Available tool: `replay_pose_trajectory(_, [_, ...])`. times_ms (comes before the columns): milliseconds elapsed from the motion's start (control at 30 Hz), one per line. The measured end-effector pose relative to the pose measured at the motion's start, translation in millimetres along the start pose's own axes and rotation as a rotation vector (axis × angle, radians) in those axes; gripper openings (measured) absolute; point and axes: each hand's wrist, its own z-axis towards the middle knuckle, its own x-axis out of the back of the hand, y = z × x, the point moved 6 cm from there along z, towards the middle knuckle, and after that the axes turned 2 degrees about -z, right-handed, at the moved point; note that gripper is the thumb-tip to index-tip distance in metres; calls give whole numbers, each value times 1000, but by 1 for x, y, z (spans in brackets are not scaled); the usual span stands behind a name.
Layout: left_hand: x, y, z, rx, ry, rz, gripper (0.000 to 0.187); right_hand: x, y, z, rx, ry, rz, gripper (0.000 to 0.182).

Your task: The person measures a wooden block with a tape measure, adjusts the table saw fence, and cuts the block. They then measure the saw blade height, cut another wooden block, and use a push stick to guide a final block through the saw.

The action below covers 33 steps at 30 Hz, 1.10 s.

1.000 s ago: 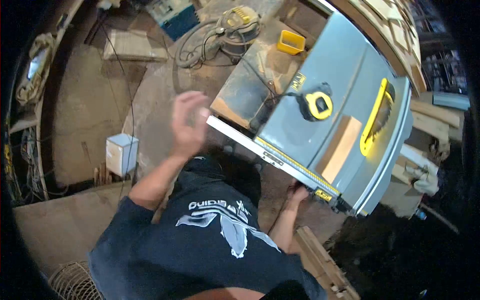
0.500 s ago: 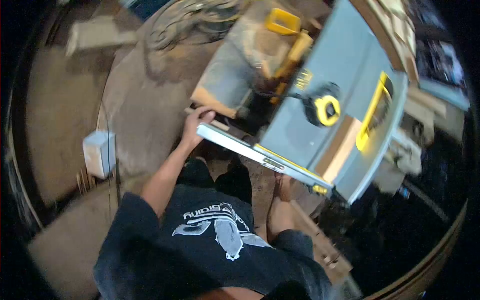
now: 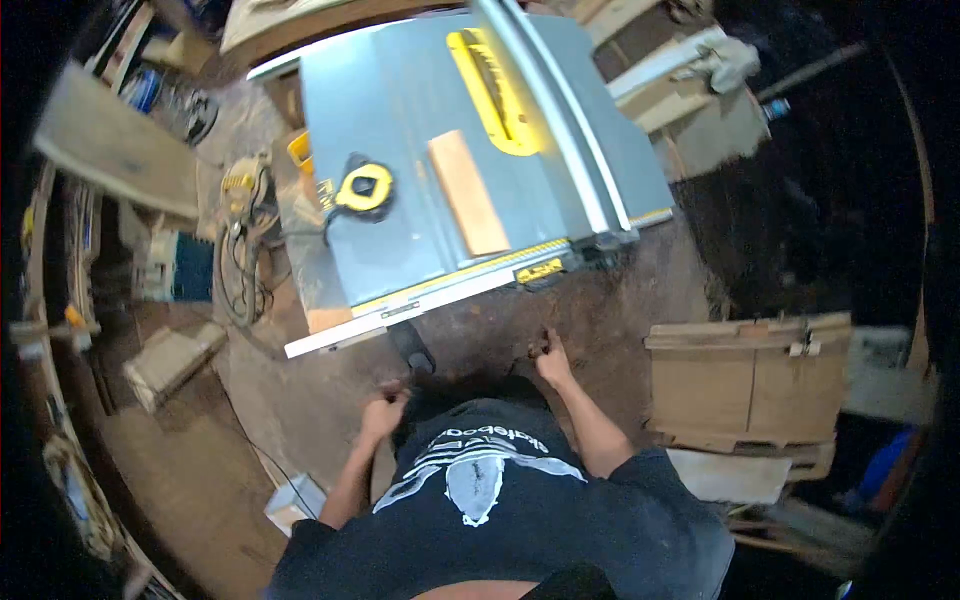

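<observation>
Hands low before saw; shirt reads "skateboa", remainder unclear.
Yellow label on saw front, unreadable. Both elbows bent, forearms forward. Left hand curled, blurred: finger opening and hold, cannot tell. Right hand: fingers part-open, nothing seen held. Block and tape measure on saw top, apart.

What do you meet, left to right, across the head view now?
teal case → white box → yellow-and-black tape measure → wood block → right hand → brown panel. Left hand left out: overlaps the tape measure's span.
</observation>
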Motion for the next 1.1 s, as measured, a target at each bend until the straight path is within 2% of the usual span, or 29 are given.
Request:
replay_pose_trajectory(33, [-11, 34, -4, -87, -116, 43, 42, 16, -9, -22, 5, -55, -122, 60])
replay_pose_trajectory(67, [-17, 74, -15, 59, -151, 151, 42, 36, -16, -40, -60, -75, -104, 61])
replay_pose_trajectory(100, [-32, 101, -18, -6, -150, 163, 43, 52, -12, -49, -113, -102, -88, 62])
replay_pose_trajectory(167, [-63, 139, -18, -86, -119, 198, 44, 70, 43, -62, -33, -41, -74, 62])
replay_pose_trajectory(233, [-108, 170, -23, -211, -116, 86, 46, 94, 90, -73, 25, 9, -76, 62])
replay_pose_trajectory(300, [-157, 201, -29, -260, -146, 211, 47, 126, 141, -81, -78, 82, 235, 61])
replay_pose_trajectory(333, [-182, 216, -31, -298, -191, 325, 47, 142, 167, -75, -87, 78, 260, 61])
replay_pose_trajectory(400, [-239, 250, -44, -423, -203, 357, 42, 185, 214, -97, 90, 285, 169, 60])
replay_pose_trajectory(433, [-265, 284, -57, -392, -287, 388, 39, 198, 242, -117, 29, 278, 187, 60])
replay_pose_trajectory(500, [-317, 326, -69, -468, -419, 410, 34, 236, 295, -123, -98, 302, 416, 58])
replay_pose_trajectory(533, [-338, 346, -74, -458, -432, 425, 34, 251, 315, -132, -117, 302, 428, 58])
replay_pose_trajectory(600, [-369, 393, -84, -651, -429, 397, 36, 272, 356, -151, -236, 456, 444, 57])
replay_pose_trajectory(633, [-380, 409, -84, -623, -434, 422, 36, 281, 368, -158, -151, 486, 432, 58])
replay_pose_trajectory(667, [-389, 423, -80, -546, -437, 418, 37, 280, 386, -165, -175, 465, 451, 58])
replay_pose_trajectory(733, [-408, 436, -60, -451, -435, 427, 37, 281, 417, -163, -196, 483, 172, 61])
replay_pose_trajectory(767, [-413, 441, -45, -470, -359, 416, 38, 283, 419, -159, -360, 401, 383, 59])
replay_pose_trajectory(867, [-433, 436, 15, -420, -226, 357, 37, 269, 445, -134, -351, 314, 263, 56])
replay_pose_trajectory(900, [-440, 441, 35, -370, -177, 289, 37, 267, 448, -124, -387, 298, 447, 52])
replay_pose_trajectory(933, [-445, 445, 55, -318, -125, 221, 37, 271, 448, -114, -390, 267, 454, 52])
replay_pose_trajectory(1000, [-463, 458, 93, -231, -89, 233, 40, 283, 447, -92, -799, 74, 630, 55])
replay_pose_trajectory(1067, [-485, 475, 131, -72, -94, 121, 43, 301, 455, -67, -855, 16, 665, 52])
replay_pose_trajectory(1100, [-492, 473, 156, -86, -115, 79, 45, 314, 455, -62, -876, -20, 669, 50])
